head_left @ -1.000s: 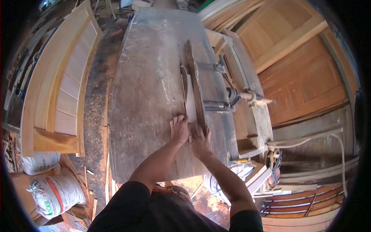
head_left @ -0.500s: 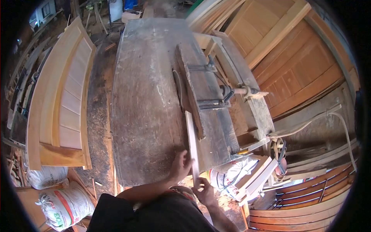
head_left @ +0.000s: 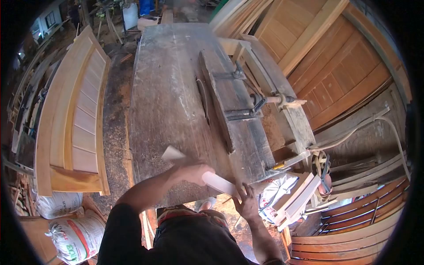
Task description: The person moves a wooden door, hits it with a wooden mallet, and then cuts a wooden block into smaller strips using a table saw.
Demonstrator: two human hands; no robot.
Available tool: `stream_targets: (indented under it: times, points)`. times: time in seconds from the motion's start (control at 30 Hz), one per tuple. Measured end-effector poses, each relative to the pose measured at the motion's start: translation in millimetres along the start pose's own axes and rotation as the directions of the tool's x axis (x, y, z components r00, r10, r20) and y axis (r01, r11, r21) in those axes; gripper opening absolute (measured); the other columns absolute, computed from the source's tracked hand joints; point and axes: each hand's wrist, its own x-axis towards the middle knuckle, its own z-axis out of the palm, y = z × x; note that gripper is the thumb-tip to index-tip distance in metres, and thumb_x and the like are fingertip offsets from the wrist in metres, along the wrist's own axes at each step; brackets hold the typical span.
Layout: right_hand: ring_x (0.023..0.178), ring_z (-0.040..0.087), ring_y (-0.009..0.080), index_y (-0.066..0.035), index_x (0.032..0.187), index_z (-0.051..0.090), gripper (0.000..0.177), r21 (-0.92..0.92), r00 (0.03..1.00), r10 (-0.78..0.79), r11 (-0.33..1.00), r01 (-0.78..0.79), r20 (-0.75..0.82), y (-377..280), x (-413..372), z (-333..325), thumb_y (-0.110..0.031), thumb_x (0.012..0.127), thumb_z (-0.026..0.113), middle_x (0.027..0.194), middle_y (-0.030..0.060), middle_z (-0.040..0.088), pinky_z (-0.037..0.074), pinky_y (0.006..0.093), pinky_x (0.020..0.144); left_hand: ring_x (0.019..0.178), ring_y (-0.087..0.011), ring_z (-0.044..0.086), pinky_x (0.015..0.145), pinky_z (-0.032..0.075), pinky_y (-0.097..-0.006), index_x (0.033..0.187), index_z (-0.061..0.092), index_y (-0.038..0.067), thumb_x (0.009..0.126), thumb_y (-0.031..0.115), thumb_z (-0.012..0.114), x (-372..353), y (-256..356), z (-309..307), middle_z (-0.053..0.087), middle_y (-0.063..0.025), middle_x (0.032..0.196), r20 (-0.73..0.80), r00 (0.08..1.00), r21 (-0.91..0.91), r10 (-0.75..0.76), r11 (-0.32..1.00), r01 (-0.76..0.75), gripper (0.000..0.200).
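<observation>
A pale wooden strip (head_left: 219, 183) lies at a slant above the near end of the worktable (head_left: 163, 110). My left hand (head_left: 196, 172) is closed over its middle, and the strip's far end sticks out beyond the hand to the left. At the other end, near the table's front edge, the fingers of my right hand (head_left: 246, 198) are curled around the strip's tip. Farther up the table, a curved saw blade (head_left: 202, 97) stands out of a slot. Beside the blade runs a long, dark wooden fence board (head_left: 216, 104).
Two metal clamps (head_left: 240, 115) hold down the fence board. A panelled door (head_left: 73, 119) stands on the left, above filled sacks (head_left: 77, 236). More door panels (head_left: 340, 66) lean on the right. Cut strips (head_left: 297, 201) lie by the table's right corner.
The strip has swung from lengthwise beside the fence to a slant across the near end, away from the blade. My left hand has moved onto its middle; my right hand has shifted right and up.
</observation>
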Motion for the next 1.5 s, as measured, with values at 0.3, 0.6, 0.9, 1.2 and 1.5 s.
stream_targets:
  times: [0.3, 0.6, 0.9, 1.2, 1.5]
  points:
    - [0.103, 0.062, 0.0394, -0.01, 0.134, 0.064, 0.051, 0.049, 0.993, 0.105, 0.993, -0.103, -0.049, -15.5, -9.9, 33.0, -0.019, 0.085, 0.078, 0.12, 0.0203, 0.061, 0.057, 0.0485, 0.08, 0.123, -0.0378, 0.05, 0.099, 0.038, -0.0576, 0.139, 0.059, 0.003, 0.086, 0.028, 0.074, 60.8, -21.3, 59.3, 0.055, -0.0181, 0.129, -0.898, 0.398, -0.03, -0.186, 0.929, 0.368, 0.06]
    - [0.095, 0.062, 0.0418, -0.006, 0.133, 0.063, 0.052, -0.029, 0.995, 0.032, 0.999, -0.034, -0.091, -26.6, 11.5, 27.5, -0.019, 0.085, 0.077, 0.108, 0.0237, 0.058, 0.055, 0.0497, 0.08, 0.108, -0.0339, 0.053, 0.091, 0.038, -0.0515, 0.13, 0.059, 0.001, 0.09, 0.036, 0.069, 96.7, -2.1, 73.7, 0.06, -0.014, 0.112, -0.922, 0.321, -0.052, -0.218, 0.89, 0.454, 0.055]
    - [0.098, 0.06, 0.0416, -0.003, 0.133, 0.062, 0.051, 0.027, 0.993, 0.121, 0.992, -0.121, -0.009, -24.5, 32.8, 30.2, -0.02, 0.087, 0.074, 0.11, 0.0261, 0.057, 0.055, 0.0494, 0.08, 0.111, -0.035, 0.052, 0.094, 0.038, -0.0525, 0.134, 0.059, 0.0, 0.091, 0.034, 0.071, 109.2, -15.3, 65.2, 0.058, -0.0148, 0.116, -0.932, 0.277, -0.093, -0.232, 0.895, 0.436, 0.056]
    - [0.102, 0.056, 0.0453, -0.013, 0.134, 0.062, 0.047, -0.045, 0.999, 0.05, 0.998, -0.051, -0.023, -24.7, 102.1, 46.2, -0.017, 0.087, 0.068, 0.109, 0.0224, 0.061, 0.05, 0.0536, 0.088, 0.111, -0.0348, 0.052, 0.094, 0.038, -0.052, 0.134, 0.061, 0.001, 0.09, 0.032, 0.07, 113.2, -28.9, 26.4, 0.059, -0.0147, 0.114, -0.927, 0.234, -0.155, -0.291, 0.87, 0.468, 0.055]
    - [0.109, 0.058, 0.0431, -0.014, 0.13, 0.064, 0.042, 0.084, 1.0, 0.019, 0.996, -0.02, 0.008, -12.3, 151.8, 60.3, -0.018, 0.089, 0.067, 0.131, 0.0185, 0.059, 0.047, 0.0525, 0.098, 0.11, -0.0334, 0.054, 0.093, 0.039, -0.0509, 0.131, 0.063, 0.004, 0.088, 0.026, 0.071, 113.3, -13.8, 46.9, 0.061, -0.0107, 0.111, -0.924, 0.214, -0.191, -0.316, 0.868, 0.458, 0.049]
